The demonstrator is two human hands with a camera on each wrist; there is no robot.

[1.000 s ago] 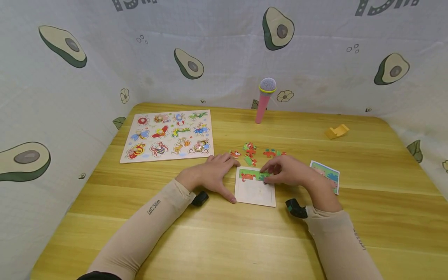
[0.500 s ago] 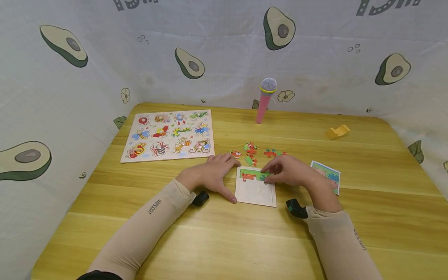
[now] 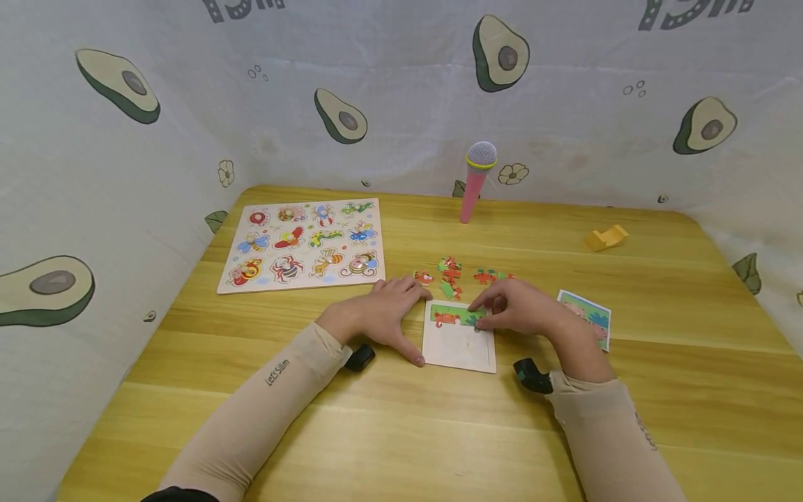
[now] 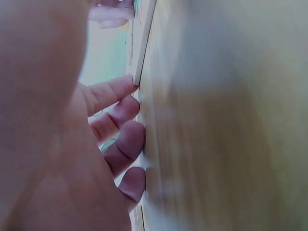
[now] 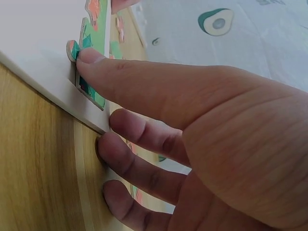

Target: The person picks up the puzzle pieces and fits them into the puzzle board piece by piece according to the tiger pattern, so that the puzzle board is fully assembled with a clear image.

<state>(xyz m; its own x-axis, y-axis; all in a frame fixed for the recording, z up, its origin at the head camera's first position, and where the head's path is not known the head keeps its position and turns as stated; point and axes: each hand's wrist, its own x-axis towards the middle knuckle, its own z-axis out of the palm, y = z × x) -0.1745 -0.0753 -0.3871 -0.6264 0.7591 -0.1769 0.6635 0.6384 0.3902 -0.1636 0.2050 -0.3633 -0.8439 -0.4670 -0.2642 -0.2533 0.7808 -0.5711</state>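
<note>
A white puzzle tray (image 3: 459, 348) lies on the table, with green and orange pieces (image 3: 447, 316) along its far edge. My left hand (image 3: 384, 312) rests spread at the tray's left side, forefinger at the far corner and thumb at the near left edge. On the tray's far right part, my right hand (image 3: 517, 307) touches a green and blue piece. The right wrist view shows the thumb pressing that piece (image 5: 85, 72), its round tab showing beside the thumb; the other fingers are bent at the tray's edge. Loose orange and green pieces (image 3: 449, 287) lie beyond the tray.
A wooden insect board (image 3: 301, 245) lies at the back left. A pink toy microphone (image 3: 472, 196) stands at the back, and a yellow holder (image 3: 605, 238) sits at the back right. To the right of my right hand lies a picture card (image 3: 602, 319).
</note>
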